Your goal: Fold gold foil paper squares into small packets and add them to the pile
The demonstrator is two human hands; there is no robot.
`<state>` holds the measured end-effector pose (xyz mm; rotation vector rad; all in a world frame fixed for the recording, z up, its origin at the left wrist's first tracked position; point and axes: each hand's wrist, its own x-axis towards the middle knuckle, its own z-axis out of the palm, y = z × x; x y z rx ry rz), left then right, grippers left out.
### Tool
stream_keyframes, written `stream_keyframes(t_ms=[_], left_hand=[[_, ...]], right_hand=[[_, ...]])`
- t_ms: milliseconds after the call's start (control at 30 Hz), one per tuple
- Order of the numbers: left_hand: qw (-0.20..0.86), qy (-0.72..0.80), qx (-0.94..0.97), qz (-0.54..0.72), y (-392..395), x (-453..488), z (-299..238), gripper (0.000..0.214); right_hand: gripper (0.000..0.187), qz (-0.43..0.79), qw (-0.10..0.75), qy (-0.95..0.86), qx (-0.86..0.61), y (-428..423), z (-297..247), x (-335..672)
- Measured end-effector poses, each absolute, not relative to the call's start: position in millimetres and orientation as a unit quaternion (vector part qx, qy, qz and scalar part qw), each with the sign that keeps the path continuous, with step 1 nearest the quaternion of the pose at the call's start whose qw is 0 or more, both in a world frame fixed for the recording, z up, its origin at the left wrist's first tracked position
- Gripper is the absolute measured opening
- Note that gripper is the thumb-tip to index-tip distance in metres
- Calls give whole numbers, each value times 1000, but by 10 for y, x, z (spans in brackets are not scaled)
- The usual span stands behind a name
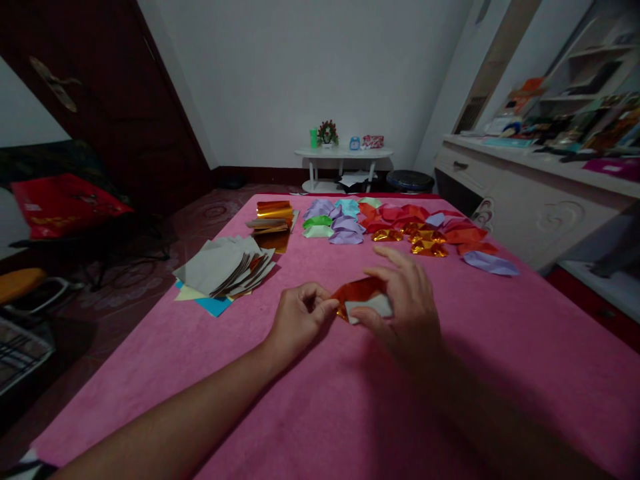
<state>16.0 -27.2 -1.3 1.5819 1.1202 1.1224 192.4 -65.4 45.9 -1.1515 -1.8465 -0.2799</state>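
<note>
A partly folded sheet of gold foil paper (361,288) is held between both hands, just above or on the pink cloth; its shiny orange-gold side faces up and a pale grey backing shows at the near edge. My left hand (303,313) pinches its left corner between thumb and index finger. Around its right side curves my right hand (413,303), thumb on the grey part and index finger near the far edge, other fingers lifted apart. Beyond lie finished-looking folded paper shapes: gold foil ones (429,248), purple ones (346,230) and red ones (463,230).
A fanned stack of grey-backed sheets (220,267) lies left on the pink cloth (250,393), with blue paper (215,305) beneath. Behind it is a pile of gold foil sheets (273,223). A small white table (345,153) stands by the wall; a cluttered cabinet (540,180) is right.
</note>
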Motion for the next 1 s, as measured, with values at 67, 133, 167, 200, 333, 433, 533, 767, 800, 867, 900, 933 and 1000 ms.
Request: stream_keyframes(t_ms=[67, 133, 167, 200, 333, 433, 533, 767, 800, 867, 900, 933, 1000], left_hand=[[422, 463, 587, 513, -233, 149, 11, 19], [430, 460, 548, 551, -224, 149, 34, 20], [441, 454, 536, 558, -234, 156, 46, 21], [452, 449, 529, 561, -252, 167, 60, 22], [493, 418, 526, 553, -360, 234, 110, 25], [527, 394, 523, 541, -417, 281, 111, 24], [560, 373, 512, 534, -433, 307, 79, 25], [621, 369, 500, 478, -280, 170, 100, 28], [619, 378, 517, 455, -236, 121, 111, 30], [618, 387, 557, 397, -146, 18, 127, 34], [622, 380, 584, 357, -105, -29, 134, 35], [625, 370, 612, 312, -68, -71, 142, 35], [613, 353, 663, 244, -4, -134, 169, 33]], right_hand=[[28, -89, 499, -729, -461, -725, 474, 1912], [33, 14, 474, -749, -462, -777, 409, 1874], [42, 90, 438, -753, -483, -788, 351, 1844], [47, 156, 415, -741, -505, -787, 286, 1810], [40, 343, 425, -643, -537, -713, 95, 1681], [32, 358, 499, -570, -546, -678, 101, 1635], [37, 350, 506, -544, -571, -699, 133, 1628], [51, 456, 490, -553, -497, -693, 55, 1769], [52, 451, 516, -546, -481, -674, 64, 1811], [49, 458, 540, -523, -474, -625, 103, 1899], [46, 465, 543, -511, -478, -599, 127, 1938], [43, 478, 527, -515, -479, -575, 148, 1971], [34, 496, 475, -542, -484, -541, 176, 2007]])
